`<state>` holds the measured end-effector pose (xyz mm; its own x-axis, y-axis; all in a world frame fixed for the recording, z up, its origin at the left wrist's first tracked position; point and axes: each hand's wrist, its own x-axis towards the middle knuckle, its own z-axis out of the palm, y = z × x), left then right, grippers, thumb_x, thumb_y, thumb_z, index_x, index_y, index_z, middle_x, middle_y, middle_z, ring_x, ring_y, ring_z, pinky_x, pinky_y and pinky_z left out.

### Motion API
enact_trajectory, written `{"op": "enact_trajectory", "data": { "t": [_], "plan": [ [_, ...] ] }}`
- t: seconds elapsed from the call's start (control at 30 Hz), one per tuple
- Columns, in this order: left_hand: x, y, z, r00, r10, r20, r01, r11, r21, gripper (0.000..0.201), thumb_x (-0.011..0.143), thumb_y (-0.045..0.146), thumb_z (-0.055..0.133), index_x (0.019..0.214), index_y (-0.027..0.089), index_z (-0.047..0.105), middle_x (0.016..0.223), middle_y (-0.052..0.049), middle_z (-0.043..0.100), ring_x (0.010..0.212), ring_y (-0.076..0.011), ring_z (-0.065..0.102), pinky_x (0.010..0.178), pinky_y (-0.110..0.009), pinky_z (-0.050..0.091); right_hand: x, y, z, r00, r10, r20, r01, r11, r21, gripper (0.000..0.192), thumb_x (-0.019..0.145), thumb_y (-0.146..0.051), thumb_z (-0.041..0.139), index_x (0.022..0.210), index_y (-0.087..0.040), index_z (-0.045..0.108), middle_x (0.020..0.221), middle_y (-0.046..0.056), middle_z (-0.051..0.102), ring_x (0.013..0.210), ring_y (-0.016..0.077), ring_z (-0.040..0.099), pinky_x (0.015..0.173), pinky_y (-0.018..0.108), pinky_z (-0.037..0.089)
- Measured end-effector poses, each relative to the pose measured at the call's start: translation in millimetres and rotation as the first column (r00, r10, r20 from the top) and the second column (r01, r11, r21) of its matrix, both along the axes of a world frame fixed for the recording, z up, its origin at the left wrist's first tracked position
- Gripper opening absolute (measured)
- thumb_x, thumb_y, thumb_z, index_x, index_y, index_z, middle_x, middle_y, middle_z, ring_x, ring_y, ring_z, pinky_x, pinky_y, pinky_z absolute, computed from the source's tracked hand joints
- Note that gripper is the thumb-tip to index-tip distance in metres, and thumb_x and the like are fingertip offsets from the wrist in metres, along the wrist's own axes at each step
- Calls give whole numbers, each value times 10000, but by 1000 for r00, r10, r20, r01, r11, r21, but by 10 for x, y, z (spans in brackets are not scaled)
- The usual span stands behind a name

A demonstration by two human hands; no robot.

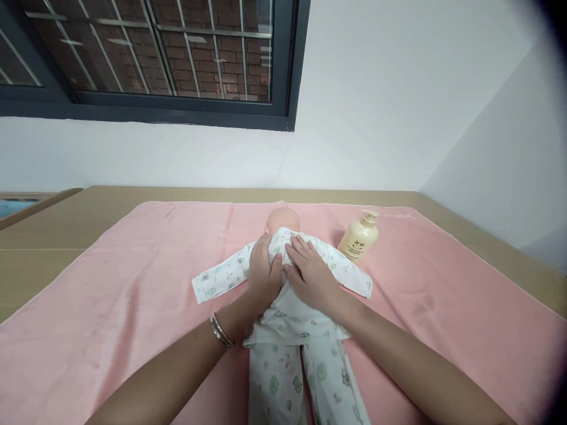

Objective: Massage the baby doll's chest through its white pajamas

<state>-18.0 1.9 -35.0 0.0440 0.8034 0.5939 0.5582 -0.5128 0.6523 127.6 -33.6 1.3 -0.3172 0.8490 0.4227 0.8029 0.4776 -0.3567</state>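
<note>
Keep left hand [262, 273] and right hand [310, 273] spread flat, palms pressing doll [284, 219] shirt [283, 277] at frame centre, smoothing outward evenly over pink towel [133, 283].

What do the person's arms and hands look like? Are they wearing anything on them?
Both arms are bare, with no sleeves and no gloves. The left hand has thin silver bangles around its wrist, a few stacked close together. The right hand has nothing on its wrist. No rings show on the fingers of either hand, and the nails look short and plain.
</note>
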Motion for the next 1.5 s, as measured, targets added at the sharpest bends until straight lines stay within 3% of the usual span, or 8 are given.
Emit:
{"op": "enact_trajectory", "data": {
  "t": [0.5, 0.67, 0.93, 1.0, 1.07, 1.17, 1.3, 1.5],
  "plan": [
    [-1, 3, 16, 1000, 11, -8, -11, 1000, -5, 454, 899, 281, 423, 1333, 150, 413, 1370, -157, 492, 1300, -281, 440, 1075, -525, 377, 49, -2, 72, 996, -45, -73, 53, 991, 119, 478, 943, -281, 378, 1385, -115, 454, 1525, 147, 315, 1440, 245, 221, 1159, 518, 243],
    [-21, 48, 7, 999, 24, -46, -23, 1000, 14, 397, 905, 275, 421, 1284, 163, 466, 1348, -147, 517, 1302, -278, 443, 1084, -537, 371, 3, -4, 60, 995, -32, 94, 35, 999, -31, 513, 943, -322, 399, 1406, -104, 428, 1518, 158, 326, 1424, 315, 245, 1138, 546, 256],
    [62, -460, 216, 927, -139, -349, 83, 982, -171, 482, 911, 265, 421, 1381, 156, 431, 1541, -165, 277, 1449, -361, 145, 1126, -644, 200, 498, -221, 763, 982, -143, 122, 160, 978, -135, 544, 943, -387, 400, 1406, -102, 437, 1504, 162, 350, 1413, 315, 275, 1136, 508, 269],
    [122, -742, 435, 845, -369, -386, 224, 901, -371, 511, 883, 318, 501, 1384, 231, 451, 1593, -94, 131, 1460, -356, -2, 1143, -631, 143, 714, -265, 959, 970, -227, 84, 238, 960, -146, 577, 958, -422, 353, 1430, -93, 397, 1526, 160, 304, 1424, 297, 253, 1143, 482, 261],
    [228, -936, 688, 774, -579, -258, 351, 730, -586, 478, 877, 411, 523, 1337, 281, 513, 1586, -47, 167, 1461, -341, -10, 1151, -622, 105, 921, -271, 1089, 940, -339, 50, 343, 928, -145, 600, 963, -419, 331, 1443, -61, 360, 1533, 171, 279, 1431, 291, 234, 1147, 467, 257],
    [511, -891, 998, 804, -570, 167, 518, 533, -669, 479, 894, 503, 484, 1343, 335, 497, 1552, 3, 288, 1462, -275, 150, 1182, -534, 147, 1175, -204, 1150, 888, -460, 19, 459, 879, -129, 599, 964, -365, 325, 1439, -1, 334, 1523, 199, 286, 1426, 297, 246, 1150, 460, 256],
    [1026, -302, 1189, 565, -303, 768, 818, 326, -474, 533, 942, 489, 362, 1393, 214, 433, 1524, -59, 354, 1423, -180, 282, 1187, -352, 205, 1344, -41, 1069, 879, -476, 19, 475, 872, -116, 516, 948, -200, 299, 1413, 14, 367, 1505, 212, 323, 1412, 284, 285, 1150, 425, 264],
    [1623, 402, 1263, 327, 95, 940, 882, 326, -340, 633, 952, 458, 282, 1452, 70, 278, 1522, -178, 316, 1380, -199, 367, 1075, -291, 385, 1341, 159, 891, 901, -430, 58, 434, 896, -98, 578, 839, -14, 348, 1417, 3, 357, 1512, 209, 315, 1422, 254, 267, 1155, 394, 259]
  ]
}}
